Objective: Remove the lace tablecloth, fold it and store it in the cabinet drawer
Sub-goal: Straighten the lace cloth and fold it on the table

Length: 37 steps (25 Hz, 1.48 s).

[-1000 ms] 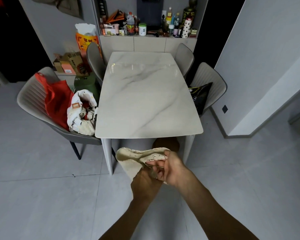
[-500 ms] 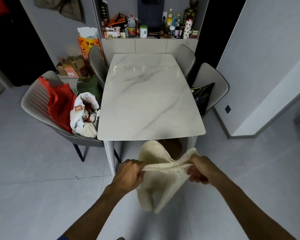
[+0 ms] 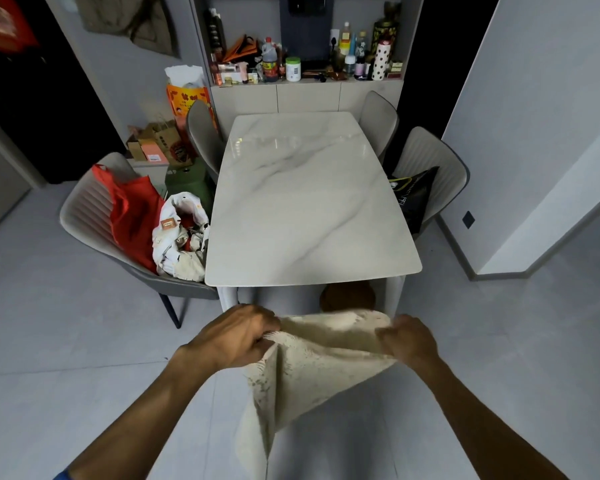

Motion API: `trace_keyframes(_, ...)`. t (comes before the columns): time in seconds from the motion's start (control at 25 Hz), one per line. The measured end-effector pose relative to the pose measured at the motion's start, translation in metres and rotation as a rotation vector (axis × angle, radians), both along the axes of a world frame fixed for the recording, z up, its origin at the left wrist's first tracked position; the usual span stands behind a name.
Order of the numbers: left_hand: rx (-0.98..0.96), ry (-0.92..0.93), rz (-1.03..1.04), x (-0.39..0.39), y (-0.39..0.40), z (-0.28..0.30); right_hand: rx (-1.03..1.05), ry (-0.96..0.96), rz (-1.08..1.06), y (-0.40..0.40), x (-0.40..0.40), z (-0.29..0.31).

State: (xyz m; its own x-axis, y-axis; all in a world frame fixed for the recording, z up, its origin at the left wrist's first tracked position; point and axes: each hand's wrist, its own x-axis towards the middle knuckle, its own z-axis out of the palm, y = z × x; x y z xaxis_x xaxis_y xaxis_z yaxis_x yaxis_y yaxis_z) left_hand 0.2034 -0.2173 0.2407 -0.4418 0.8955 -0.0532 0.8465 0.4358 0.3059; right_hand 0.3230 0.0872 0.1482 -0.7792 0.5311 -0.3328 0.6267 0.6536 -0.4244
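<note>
The cream lace tablecloth (image 3: 305, 372) hangs in the air in front of me, off the marble table (image 3: 309, 209). My left hand (image 3: 236, 336) grips its upper left edge and my right hand (image 3: 407, 339) grips its upper right edge, about a forearm's length apart. The cloth is partly folded; its top edge stretches between my hands and the rest droops to a point toward the floor. The cabinet (image 3: 307, 97) with flat beige fronts stands against the wall behind the table's far end.
Grey chairs surround the table; the left one (image 3: 94, 220) holds a red bag and a white bundle, the right one (image 3: 440, 174) a black bag. Bottles and jars crowd the cabinet top. Boxes and bags stand at the back left. A brown stool (image 3: 347, 297) sits under the table.
My hands have moved apart from a bunched hold, spreading the cloth's top edge wide. The cloth now hangs lower and longer between them.
</note>
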Motion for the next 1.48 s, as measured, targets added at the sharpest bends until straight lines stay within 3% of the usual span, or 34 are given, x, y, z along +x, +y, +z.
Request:
trace_keyframes(0.08, 0.012, -0.004, 0.025, -0.015, -0.017, 0.005, -0.190, 0.034, -0.205, 0.012, -0.005, 0.009)
trace_keyframes(0.16, 0.018, 0.001, 0.042, -0.021, -0.026, 0.008, -0.203, 0.055, -0.176, 0.019, -0.012, 0.023)
trace_keyframes(0.24, 0.060, -0.023, 0.084, -0.024, -0.031, 0.009, -0.008, 0.175, 0.023, 0.017, -0.017, 0.039)
trace_keyframes(0.36, 0.128, -0.072, 0.160, -0.028, -0.036, 0.013, 0.116, 0.558, 0.493, 0.004, -0.010, 0.059)
trace_keyframes(0.44, 0.159, -0.094, 0.198, -0.032, -0.036, 0.020, 0.158, 0.560, 0.713, 0.000, -0.004, 0.061)
trace_keyframes(0.56, 0.175, -0.100, 0.251, -0.036, -0.033, 0.030, 0.084, 0.383, 0.711, 0.003, 0.004, 0.052)
trace_keyframes(0.76, 0.222, -0.073, 0.378, -0.047, -0.035, 0.042, 0.150, 0.196, 0.744, 0.006, 0.013, 0.035)
trace_keyframes(0.96, 0.211, -0.042, 0.322, -0.061, -0.052, 0.064, 0.058, 0.403, 0.663, -0.015, 0.009, 0.030)
trace_keyframes(1.12, -0.012, -0.044, 0.227, -0.072, -0.078, 0.068, -0.076, 0.543, 0.475, -0.004, -0.016, 0.057)
trace_keyframes(1.24, 0.123, -0.175, 0.364, -0.071, -0.091, 0.053, -0.062, 0.570, 0.554, -0.003, -0.034, 0.086)
trace_keyframes(1.36, 0.374, -0.464, 0.462, -0.070, -0.094, 0.038, -0.029, 0.540, 0.636, -0.001, -0.044, 0.105)
trace_keyframes(1.48, 0.597, -0.544, 0.535, -0.073, -0.097, 0.030, -0.160, 0.548, 0.514, 0.013, -0.053, 0.122)
